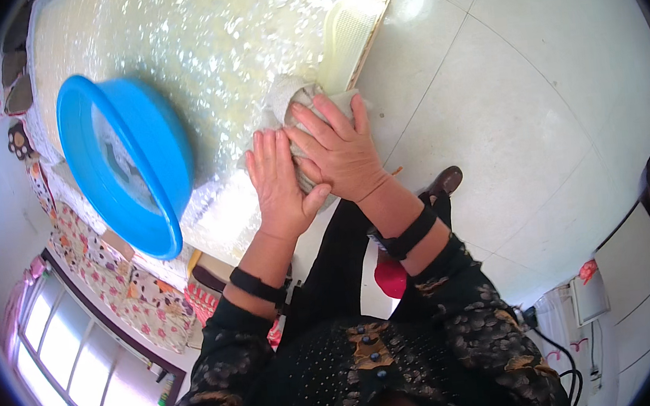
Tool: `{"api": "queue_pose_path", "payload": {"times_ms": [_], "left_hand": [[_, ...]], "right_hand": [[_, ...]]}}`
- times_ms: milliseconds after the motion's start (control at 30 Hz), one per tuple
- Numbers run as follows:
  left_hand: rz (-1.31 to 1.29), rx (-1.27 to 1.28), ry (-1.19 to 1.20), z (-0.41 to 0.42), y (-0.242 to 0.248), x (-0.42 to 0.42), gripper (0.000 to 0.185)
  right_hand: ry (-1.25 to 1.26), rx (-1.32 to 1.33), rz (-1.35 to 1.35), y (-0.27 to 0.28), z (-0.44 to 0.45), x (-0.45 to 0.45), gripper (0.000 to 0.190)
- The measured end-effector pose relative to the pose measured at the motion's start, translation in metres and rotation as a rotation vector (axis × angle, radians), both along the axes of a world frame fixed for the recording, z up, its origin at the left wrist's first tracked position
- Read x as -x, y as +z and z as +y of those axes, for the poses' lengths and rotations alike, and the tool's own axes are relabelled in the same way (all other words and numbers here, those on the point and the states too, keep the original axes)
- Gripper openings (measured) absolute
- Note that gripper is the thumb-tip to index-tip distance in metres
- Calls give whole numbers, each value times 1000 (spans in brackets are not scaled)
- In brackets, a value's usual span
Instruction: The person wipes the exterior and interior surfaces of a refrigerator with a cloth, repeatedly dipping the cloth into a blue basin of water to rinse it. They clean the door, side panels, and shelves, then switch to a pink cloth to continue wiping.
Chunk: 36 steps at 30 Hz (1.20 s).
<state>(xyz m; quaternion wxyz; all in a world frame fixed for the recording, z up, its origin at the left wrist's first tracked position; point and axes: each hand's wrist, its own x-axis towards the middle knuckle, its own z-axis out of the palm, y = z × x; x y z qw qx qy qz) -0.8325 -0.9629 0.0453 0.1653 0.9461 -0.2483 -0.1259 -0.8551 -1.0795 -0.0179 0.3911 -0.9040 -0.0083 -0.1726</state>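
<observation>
A damp-looking beige cloth [287, 93] lies bunched at the near right corner of a table with a shiny clear cover [219, 50]. My right hand [339, 152] presses down on the cloth with its fingers spread, near the table's edge. Just beside it, my left hand [280, 189] lies flat on the same cloth, fingers together and thumb out towards the right hand. Both palms hide part of the cloth. To the left, a blue plastic basin [174, 135] stands on the table, with sudsy water [125, 168] inside.
A pale tiled floor [496, 101] spreads to the right of the table. My shoe [445, 181] and a red round object [391, 280] show below. A sofa with a flowered cover [97, 252] runs along the left, near a barred window [77, 352].
</observation>
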Motion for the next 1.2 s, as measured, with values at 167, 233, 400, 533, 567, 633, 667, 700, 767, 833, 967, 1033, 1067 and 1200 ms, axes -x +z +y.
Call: {"api": "queue_pose_path", "payload": {"times_ms": [167,233,400,533,567,633,667,700,767,833,967,1033,1067,1200], "left_hand": [[-190,3,-99,-50,-33,-76,74],[-332,138,-251,-82,-50,-125,59],[-242,43,-487,-106,-33,-149,60],[-200,-58,-616,-76,-17,-99,87],[-126,-85,-566,-68,-14,-89,90],[-130,-157,-492,-62,-21,-85,87],[-143,-155,-486,-59,-23,-81,84],[-160,-144,-478,-59,-27,-82,80],[-149,-141,-460,-59,-27,-82,73],[-121,-141,-448,-63,-26,-86,66],[-87,-54,-495,-64,-21,-93,62],[-98,-65,-571,-61,-20,-96,63],[-89,-68,-554,-59,-20,-96,65],[-100,-74,-506,-62,-24,-89,77]], "right_hand": [[-362,-191,-117,-24,-38,-67,49],[-553,-450,-240,-34,-62,-100,52],[-590,-824,-44,-37,-48,-90,60],[-477,-778,277,-25,-9,-31,65],[-486,-805,274,-21,-6,-16,67],[-450,-957,376,-17,-13,18,66],[-478,-1044,344,-14,-12,21,66],[-496,-1100,277,-13,-13,24,66],[-476,-1228,196,-11,-9,21,67],[-367,-1369,174,-15,3,0,68],[-461,-1255,26,-29,17,-14,69],[-471,-1253,104,-34,21,-17,68],[-488,-1256,119,-37,22,-19,68],[-484,-1145,63,-42,19,-25,66]]}}
